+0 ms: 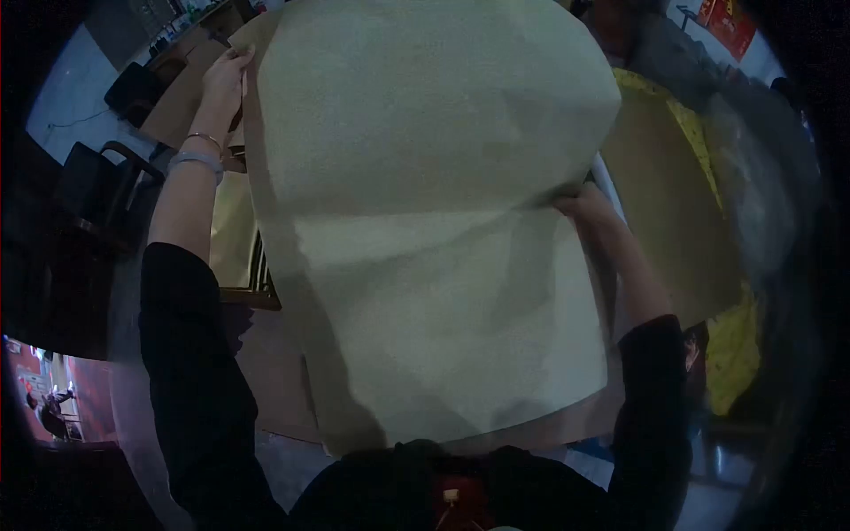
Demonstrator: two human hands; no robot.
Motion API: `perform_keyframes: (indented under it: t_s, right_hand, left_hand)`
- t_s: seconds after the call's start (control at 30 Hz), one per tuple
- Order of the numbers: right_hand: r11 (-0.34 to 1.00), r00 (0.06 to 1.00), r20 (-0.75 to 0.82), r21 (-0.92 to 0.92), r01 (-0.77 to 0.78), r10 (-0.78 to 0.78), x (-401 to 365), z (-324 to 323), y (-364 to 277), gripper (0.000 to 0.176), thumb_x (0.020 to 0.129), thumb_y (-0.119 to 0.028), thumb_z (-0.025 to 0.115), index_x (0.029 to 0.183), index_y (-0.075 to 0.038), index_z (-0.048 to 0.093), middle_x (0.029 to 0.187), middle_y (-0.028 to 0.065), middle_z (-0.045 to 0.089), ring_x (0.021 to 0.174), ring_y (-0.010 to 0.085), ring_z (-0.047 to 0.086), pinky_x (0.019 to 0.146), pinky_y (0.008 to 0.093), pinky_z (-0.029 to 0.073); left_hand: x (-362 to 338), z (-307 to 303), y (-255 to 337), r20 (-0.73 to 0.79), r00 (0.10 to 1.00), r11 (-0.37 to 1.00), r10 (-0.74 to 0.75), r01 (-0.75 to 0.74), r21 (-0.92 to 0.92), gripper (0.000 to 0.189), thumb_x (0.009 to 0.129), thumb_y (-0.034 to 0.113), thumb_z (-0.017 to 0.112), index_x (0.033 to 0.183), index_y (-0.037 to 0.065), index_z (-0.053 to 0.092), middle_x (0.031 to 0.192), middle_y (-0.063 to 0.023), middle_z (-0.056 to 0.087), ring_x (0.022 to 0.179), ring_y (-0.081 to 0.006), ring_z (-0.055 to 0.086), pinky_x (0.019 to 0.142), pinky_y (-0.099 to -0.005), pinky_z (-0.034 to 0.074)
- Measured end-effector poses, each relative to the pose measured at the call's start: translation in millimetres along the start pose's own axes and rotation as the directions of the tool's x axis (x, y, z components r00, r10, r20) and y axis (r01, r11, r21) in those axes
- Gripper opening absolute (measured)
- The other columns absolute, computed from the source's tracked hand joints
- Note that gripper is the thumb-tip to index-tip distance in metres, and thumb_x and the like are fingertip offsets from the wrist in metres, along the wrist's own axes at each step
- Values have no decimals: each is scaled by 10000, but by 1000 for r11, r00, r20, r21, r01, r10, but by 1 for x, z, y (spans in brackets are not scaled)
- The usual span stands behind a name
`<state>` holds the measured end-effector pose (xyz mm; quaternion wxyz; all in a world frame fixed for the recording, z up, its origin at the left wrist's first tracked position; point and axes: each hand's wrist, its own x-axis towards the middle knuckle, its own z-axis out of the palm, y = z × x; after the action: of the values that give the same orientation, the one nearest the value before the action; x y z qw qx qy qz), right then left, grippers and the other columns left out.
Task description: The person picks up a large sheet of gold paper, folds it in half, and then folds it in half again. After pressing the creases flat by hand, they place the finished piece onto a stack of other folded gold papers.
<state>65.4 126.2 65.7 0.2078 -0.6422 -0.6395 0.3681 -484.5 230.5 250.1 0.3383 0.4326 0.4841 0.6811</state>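
Note:
A large pale beige sheet [425, 292] fills the middle of the view, with a crease running across it. My left hand [232, 71] is closed on its upper left edge, fingertips pressed together. Lower on the right side, my right hand [584, 203] pinches the sheet's edge, and folds spread from that grip. The sheet's near end reaches almost to my body. A stack of gold-coloured sheets [232, 234] lies to the left, partly hidden under the beige sheet.
Brown board [682, 203] and yellow material [735, 354] lie on the right, beside crumpled clear plastic [753, 177]. Dark chairs [88, 181] stand at the left. The round table's edge [283, 425] shows near my body.

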Motion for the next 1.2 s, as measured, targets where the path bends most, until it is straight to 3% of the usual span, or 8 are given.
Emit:
perform_keyframes:
  t_s: [0.1,0.3,0.6,0.87,0.93,1.0,1.07,1.2]
  right_hand:
    - [981,982,-100,101,167,-157,9,20,26,204,752,-147,723,837,33,680,747,62,650,698,158,572,689,318,466]
    - [999,996,89,32,1,-4,-6,4,21,389,752,-178,724,1048,53,623,924,66,658,775,169,600,724,303,474]
    - [986,997,-9,146,-74,77,-4,13,29,193,765,-138,708,897,-36,611,727,-3,575,631,87,507,539,242,396]
    - [979,994,-76,194,-60,76,-20,14,31,425,715,-95,712,1108,5,584,862,57,630,782,178,592,726,297,473]
    - [882,930,-317,364,298,-183,-18,8,15,553,705,-69,704,1217,-16,501,1026,67,603,916,187,576,778,282,470]
    - [913,946,-297,337,232,-131,-27,-2,-6,641,705,-57,693,1287,-39,425,1132,66,555,1038,202,538,849,284,461]
    - [698,818,-495,474,537,-292,-40,-5,-23,544,721,-39,674,1232,-43,488,1100,45,565,1059,178,534,888,283,446]
    - [813,885,-354,390,432,-301,-91,-25,-19,348,753,-18,658,1092,-50,587,1070,19,578,1047,140,540,937,284,408]
  left_hand:
    - [0,2,-27,38,999,997,19,-16,-73,223,888,37,583,1108,-1,582,1069,-62,616,975,-172,588,879,-298,472]
    - [-15,5,-30,-2,999,995,-44,44,-93,205,888,54,596,1092,42,595,1073,-23,618,985,-152,584,876,-299,467]
    - [-23,-8,-35,227,973,976,49,2,-216,225,879,67,613,1103,58,590,1068,-27,623,1009,-133,581,859,-270,451]
    - [-78,-68,-41,357,929,938,95,36,-345,215,908,55,559,1122,60,583,1121,-37,602,1073,-149,551,905,-301,430]
    - [-98,-83,-42,420,903,924,87,84,-373,233,910,55,553,1143,58,570,1150,-40,587,1090,-166,543,927,-329,423]
    - [-115,-105,-50,460,883,913,94,108,-394,237,910,59,554,1146,56,565,1161,-44,579,1098,-170,540,952,-340,415]
    - [-141,-121,-53,500,861,898,91,146,-415,240,909,63,556,1149,55,560,1171,-48,572,1107,-173,536,977,-352,407]
    - [-205,-141,-36,532,822,915,205,32,-403,243,911,150,586,1134,58,555,1191,-59,551,1217,-254,477,1051,-396,364]
